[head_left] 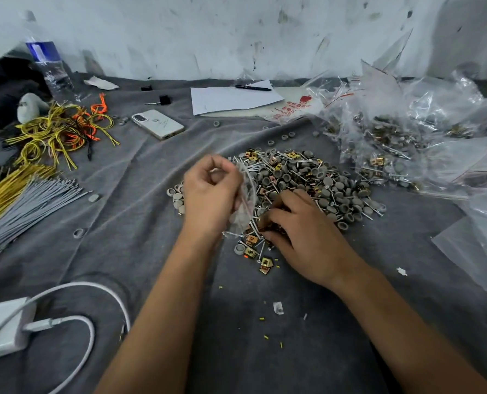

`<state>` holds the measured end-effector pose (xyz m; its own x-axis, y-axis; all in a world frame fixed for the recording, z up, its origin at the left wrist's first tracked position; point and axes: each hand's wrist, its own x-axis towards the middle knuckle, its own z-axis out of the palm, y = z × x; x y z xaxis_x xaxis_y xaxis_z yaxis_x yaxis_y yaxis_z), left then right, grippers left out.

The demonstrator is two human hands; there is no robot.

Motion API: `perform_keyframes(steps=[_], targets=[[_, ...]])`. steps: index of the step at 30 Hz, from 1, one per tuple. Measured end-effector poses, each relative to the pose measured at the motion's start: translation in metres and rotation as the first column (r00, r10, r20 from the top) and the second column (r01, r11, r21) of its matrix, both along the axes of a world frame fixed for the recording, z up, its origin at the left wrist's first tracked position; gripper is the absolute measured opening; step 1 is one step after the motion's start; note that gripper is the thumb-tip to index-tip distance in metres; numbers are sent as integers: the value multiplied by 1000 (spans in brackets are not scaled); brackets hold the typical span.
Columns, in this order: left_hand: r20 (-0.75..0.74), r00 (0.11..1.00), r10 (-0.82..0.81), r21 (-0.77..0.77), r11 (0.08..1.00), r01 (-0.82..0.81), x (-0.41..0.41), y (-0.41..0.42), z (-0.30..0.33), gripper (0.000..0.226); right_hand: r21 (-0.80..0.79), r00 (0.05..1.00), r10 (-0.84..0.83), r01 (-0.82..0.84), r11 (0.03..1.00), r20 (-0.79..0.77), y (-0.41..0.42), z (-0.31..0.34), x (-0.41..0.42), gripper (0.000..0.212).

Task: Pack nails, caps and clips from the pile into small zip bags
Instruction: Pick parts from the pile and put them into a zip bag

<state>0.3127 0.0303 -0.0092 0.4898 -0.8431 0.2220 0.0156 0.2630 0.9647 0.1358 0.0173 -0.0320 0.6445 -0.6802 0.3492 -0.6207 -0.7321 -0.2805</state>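
While the pile (299, 183) of grey caps, silver nails and gold-coloured clips lies heaped on the grey cloth (140, 223) just ahead of the person, the left hand (211, 194) pinches a small clear zip bag (245, 200) by its upper edge and holds it above the pile's near left side, and the right hand (302, 223) has its fingers curled down into the clips at the near edge, seemingly gathering some, though the picture does not show whether anything is truly held. The two hands sit close together, almost touching across the bag. The likely trouble is a miss at the bag's mouth: the film hangs limp and blurred, so a nail point could snag or pierce it, or small clips could slip past and scatter among the strays already lying loose on the cloth. A wrong count per bag is another risk, since the parts lie tangled. To the right, a heap of filled bags (384, 137) spills near the pile and could get mixed back in. Further off lie a white phone (158, 124), a sheet of paper (231, 99) with a pen (253, 87), a water bottle (50, 66) with a blue label too blurred to read, bundled wire ties (17, 194), and a plastic bag with red print (293, 108), of which only a "5" is legible.
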Motion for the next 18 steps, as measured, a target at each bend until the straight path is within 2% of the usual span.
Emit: perform_keyframes(steps=[5,8,10,12,14,18], targets=[[37,996,-81,8,997,81,-15,-3,-13,18,1,1000,-15,15,1000,7,-1,2,-4,21],[77,990,-122,29,992,120,-19,-3,-15,18,4,972,-71,72,997,223,-3,4,-11,11],[101,983,-156,44,987,153,-19,-2,-14,18,34,911,-108,103,994,397,-6,6,-17,6],[133,973,-187,66,982,180,-20,-2,-14,17,30,860,-102,101,994,500,-6,8,-21,6],[154,969,-194,73,980,185,-21,-3,-14,17,-4,855,-64,77,997,515,-5,9,-20,4],[152,971,-186,67,982,178,-21,-3,-14,18,-72,904,9,25,997,427,-3,9,-20,10]])
